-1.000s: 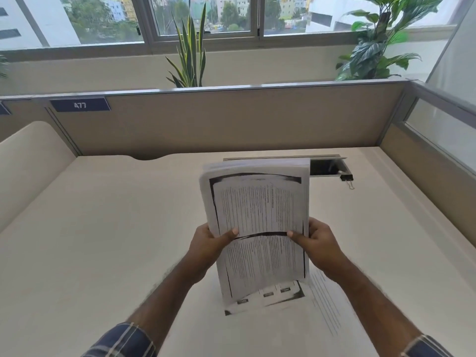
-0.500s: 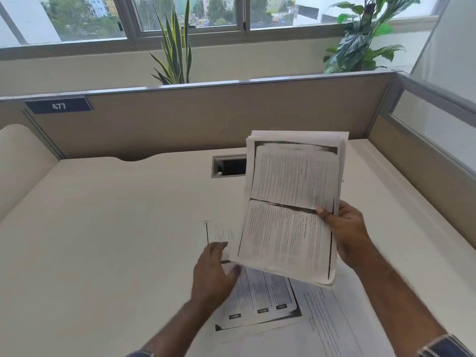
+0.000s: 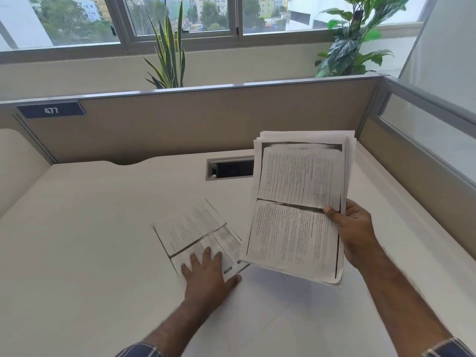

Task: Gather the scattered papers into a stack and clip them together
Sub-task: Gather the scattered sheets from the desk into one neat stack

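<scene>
My right hand [image 3: 356,237] is pinching the paper stack [image 3: 300,207] at its right edge, thumb on the printed face, fingers behind, holding it tilted above the desk [image 3: 77,240]. My left hand [image 3: 207,275] is lying spread and flat, fingers pressing the near corner of a loose sheet [image 3: 195,233] left of the stack. That sheet is lying skewed on the desk, its right edge passing under the stack.
</scene>
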Action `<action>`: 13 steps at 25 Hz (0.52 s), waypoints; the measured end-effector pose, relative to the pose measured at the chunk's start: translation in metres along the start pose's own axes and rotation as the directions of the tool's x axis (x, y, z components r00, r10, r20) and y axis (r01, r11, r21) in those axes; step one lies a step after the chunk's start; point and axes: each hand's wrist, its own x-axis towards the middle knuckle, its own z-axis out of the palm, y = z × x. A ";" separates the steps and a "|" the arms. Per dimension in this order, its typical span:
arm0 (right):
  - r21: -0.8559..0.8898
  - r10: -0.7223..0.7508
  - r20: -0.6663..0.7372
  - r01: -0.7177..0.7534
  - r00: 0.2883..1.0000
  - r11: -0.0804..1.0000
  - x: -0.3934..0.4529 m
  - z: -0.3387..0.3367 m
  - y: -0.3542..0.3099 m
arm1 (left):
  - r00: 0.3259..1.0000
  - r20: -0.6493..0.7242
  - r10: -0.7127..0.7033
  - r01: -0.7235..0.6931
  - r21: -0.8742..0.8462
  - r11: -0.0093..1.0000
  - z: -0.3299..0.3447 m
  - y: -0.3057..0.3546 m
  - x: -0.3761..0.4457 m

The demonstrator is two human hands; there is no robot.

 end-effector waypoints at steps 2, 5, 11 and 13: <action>0.004 -0.004 -0.014 0.004 1.000 1.000 -0.002 0.001 -0.002 | 0.999 -0.024 -0.026 0.026 -0.003 1.000 -0.003 -0.007 0.003; 0.005 -0.003 -0.040 0.003 0.999 1.000 -0.003 0.001 -0.002 | 0.998 -0.056 -0.029 0.027 -0.035 0.999 -0.006 -0.008 0.007; 0.012 0.000 -0.047 0.000 0.999 1.000 -0.007 0.001 -0.008 | 0.955 -0.294 -0.032 -0.047 -0.257 0.965 -0.028 -0.013 0.004; 0.019 -0.002 -0.062 0.003 0.998 1.000 -0.007 -0.001 -0.013 | 0.910 -0.414 -0.025 -0.115 -0.308 0.944 -0.045 -0.017 0.005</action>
